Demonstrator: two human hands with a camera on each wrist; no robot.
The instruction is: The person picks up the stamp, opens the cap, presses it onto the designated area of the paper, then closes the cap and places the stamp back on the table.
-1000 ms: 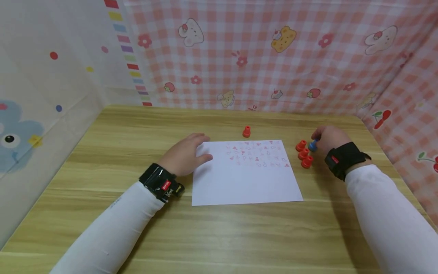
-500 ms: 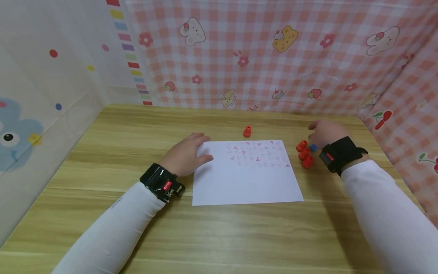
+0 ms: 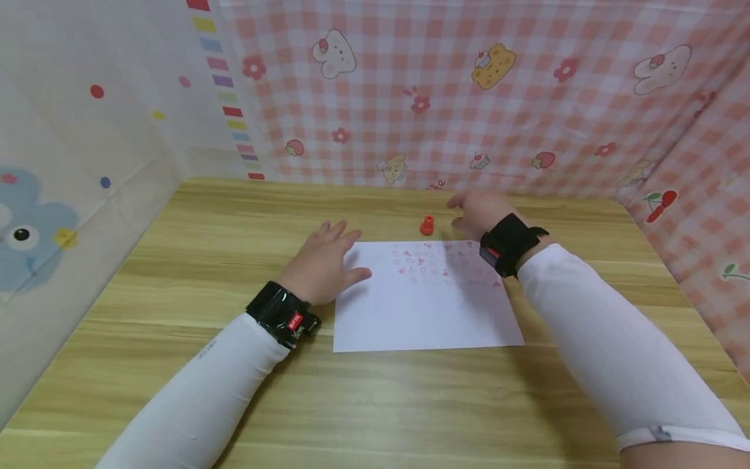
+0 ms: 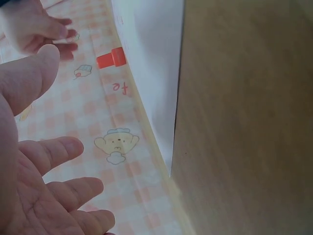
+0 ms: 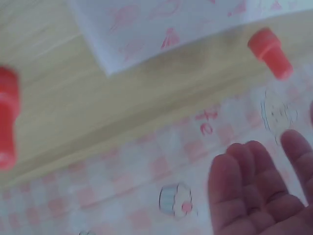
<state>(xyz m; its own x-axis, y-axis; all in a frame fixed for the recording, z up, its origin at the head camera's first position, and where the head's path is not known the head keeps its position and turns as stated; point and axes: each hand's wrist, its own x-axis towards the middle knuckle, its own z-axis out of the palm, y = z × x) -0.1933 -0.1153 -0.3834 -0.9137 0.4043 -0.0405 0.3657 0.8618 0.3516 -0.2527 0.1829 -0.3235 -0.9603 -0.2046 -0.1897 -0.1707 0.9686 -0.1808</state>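
Observation:
A white sheet of paper (image 3: 424, 319) lies on the table, its upper part covered with rows of small red stamped marks. Just beyond its far edge stands a red stamp (image 3: 427, 226), also visible in the left wrist view as a red stamp (image 4: 111, 58). My left hand (image 3: 319, 267) is spread at the sheet's upper left edge; whether it touches the paper I cannot tell. To the right of that stamp, my right hand (image 3: 483, 212) hovers with thumb and fingers parted, holding nothing. In the right wrist view another red stamp (image 5: 7, 117) shows at the left border.
The wooden table (image 3: 375, 410) meets a pink checked cloth (image 3: 375, 98) along its back edge. White cloth with coloured dots (image 3: 135, 85) hangs on the left. My right forearm (image 3: 609, 326) hides part of the table at right.
My right hand has moved left from the cluster of red stamps and a blue one toward the lone red stamp. That cluster is now hidden in the head view. The left hand has barely moved.

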